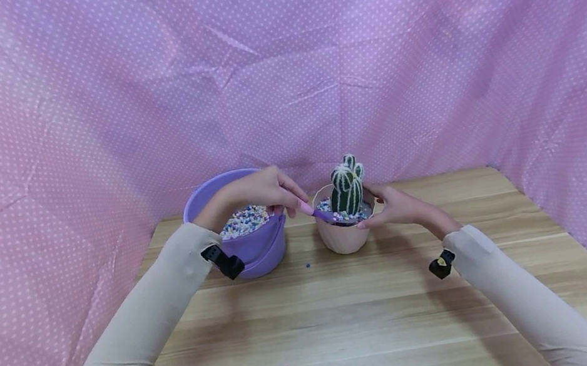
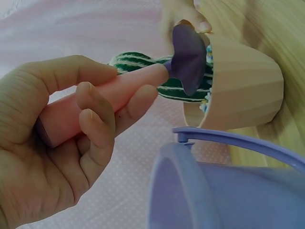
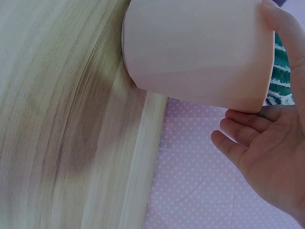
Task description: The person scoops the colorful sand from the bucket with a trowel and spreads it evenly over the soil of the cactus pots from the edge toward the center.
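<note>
"What's the left hand (image 1: 266, 188) doing?"
"It's curled round a pink-handled shovel (image 2: 144, 79), its purple blade at the mouth of a pale peach faceted pot (image 1: 344, 240)."
"And the right hand (image 1: 398, 206)?"
"Gripping that pot's rim, beside the green, white-striped cactus (image 1: 348, 190) inside. A round purple bucket (image 1: 254, 247) of multicoloured pebbles (image 1: 245, 220) stands left of it."

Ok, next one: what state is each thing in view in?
Bucket, upright, open, holding beads.
Handle, lowered along the bucket's side.
Trowel, gripped in the left hand, blade at the pot's mouth.
Pot, upright, open, held by the right hand.
Cactus, upright in the pot.
Two stray beads, loose on the table.
</note>
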Available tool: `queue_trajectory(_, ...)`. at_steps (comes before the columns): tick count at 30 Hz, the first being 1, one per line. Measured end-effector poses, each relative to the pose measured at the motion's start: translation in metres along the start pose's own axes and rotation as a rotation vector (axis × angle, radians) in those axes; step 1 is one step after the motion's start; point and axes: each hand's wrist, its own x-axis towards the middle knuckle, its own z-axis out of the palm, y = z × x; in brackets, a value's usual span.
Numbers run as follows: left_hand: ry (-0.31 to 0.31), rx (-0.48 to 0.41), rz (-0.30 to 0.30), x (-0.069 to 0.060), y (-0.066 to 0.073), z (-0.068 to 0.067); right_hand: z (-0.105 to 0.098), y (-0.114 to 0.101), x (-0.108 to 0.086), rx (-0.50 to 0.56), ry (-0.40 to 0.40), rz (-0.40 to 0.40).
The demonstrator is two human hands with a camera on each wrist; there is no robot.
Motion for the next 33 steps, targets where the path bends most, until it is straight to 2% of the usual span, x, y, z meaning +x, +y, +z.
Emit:
queue_trajectory(6, -0.017, 0.045, -0.007, 0.0, 0.007, -0.007, 0.0, 0.002, 0.0, 0.006, 0.007, -0.02)
queue_trajectory(12, -0.022, 0.082, -0.037, -0.002, 0.021, -0.014, 0.0, 0.003, 0.0, 0.005, 0.012, -0.052)
queue_trajectory(16, -0.023, 0.155, -0.047, 0.001, 0.031, -0.016, 0.001, 0.003, 0.0, 0.006, 0.012, -0.057)
queue_trajectory(20, -0.049, 0.211, -0.05, 0.003, 0.04, -0.019, 0.001, 0.002, 0.0, 0.011, 0.012, -0.064)
queue_trajectory(27, -0.073, 0.311, -0.028, 0.008, 0.055, -0.022, -0.001, 0.001, 0.0, -0.001, 0.006, -0.064)
queue_trajectory(33, -0.085, 0.353, -0.046, 0.009, 0.063, -0.023, 0.0, 0.002, 0.0, 0.006, 0.003, -0.068)
